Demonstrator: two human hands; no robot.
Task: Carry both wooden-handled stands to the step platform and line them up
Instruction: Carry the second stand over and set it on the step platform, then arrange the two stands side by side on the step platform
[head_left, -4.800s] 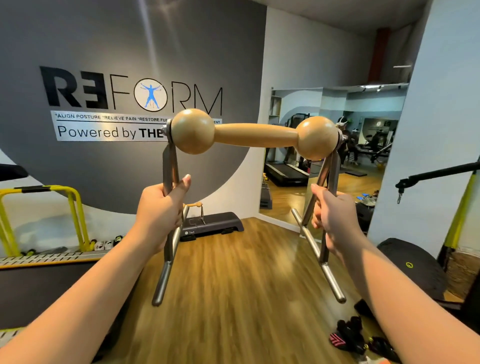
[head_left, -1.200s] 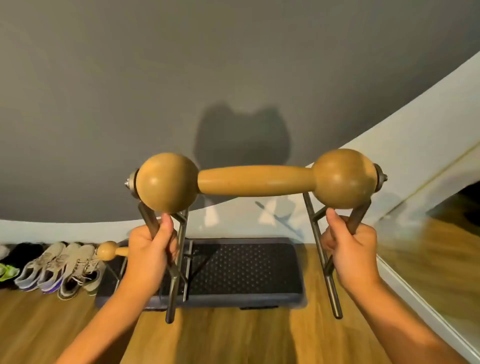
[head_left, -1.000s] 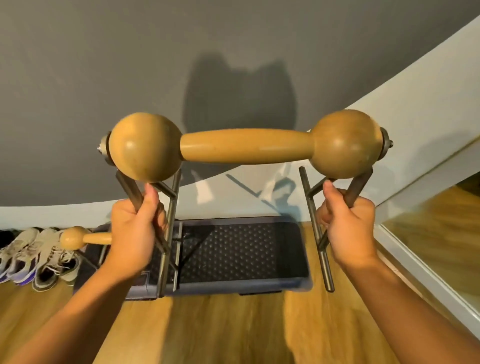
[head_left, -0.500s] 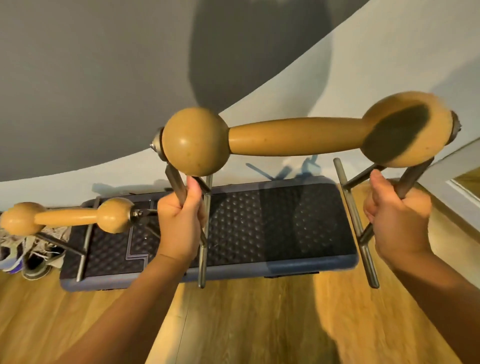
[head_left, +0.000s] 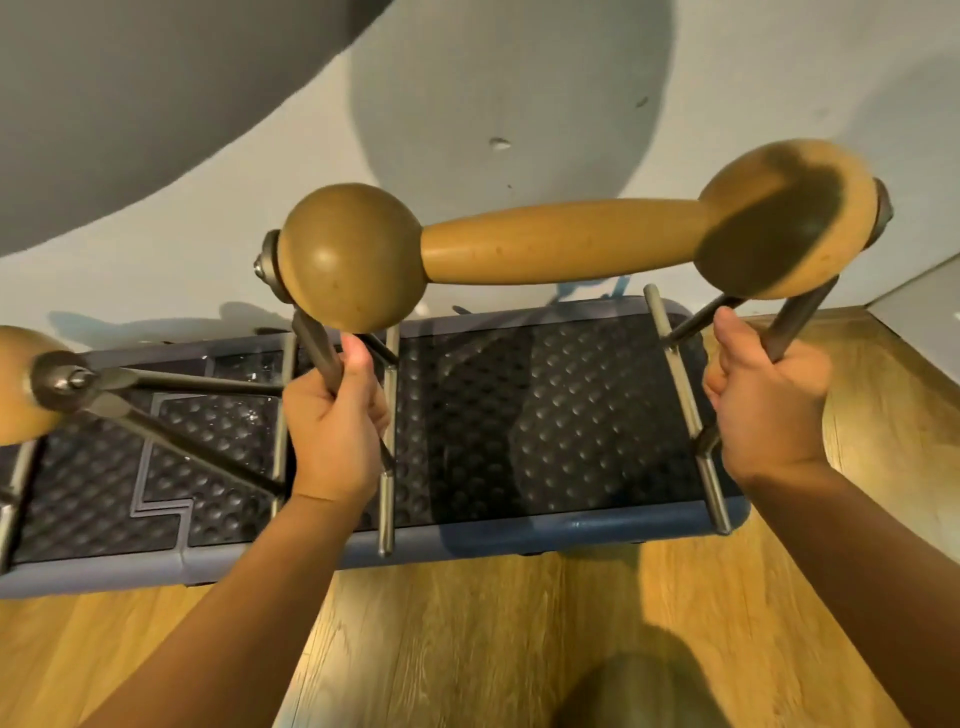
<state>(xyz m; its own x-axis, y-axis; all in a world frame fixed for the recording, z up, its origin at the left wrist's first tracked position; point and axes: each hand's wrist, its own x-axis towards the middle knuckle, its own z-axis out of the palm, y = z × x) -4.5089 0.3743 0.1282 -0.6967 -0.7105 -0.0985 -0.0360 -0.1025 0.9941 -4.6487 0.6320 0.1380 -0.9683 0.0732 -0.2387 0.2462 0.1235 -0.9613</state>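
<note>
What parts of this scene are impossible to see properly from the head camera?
- Other wooden-handled metal stand: cut off by the left edge.
- Carried wooden-handled metal stand: whether its base rails touch the dark studded step platform is unclear.
- Left hand, right hand: each grip hides the leg beneath.

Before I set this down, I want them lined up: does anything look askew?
Nothing looks damaged. The held stand sits slightly skewed over the step platform, its right runner angled. The other stand is mostly out of frame.
</note>
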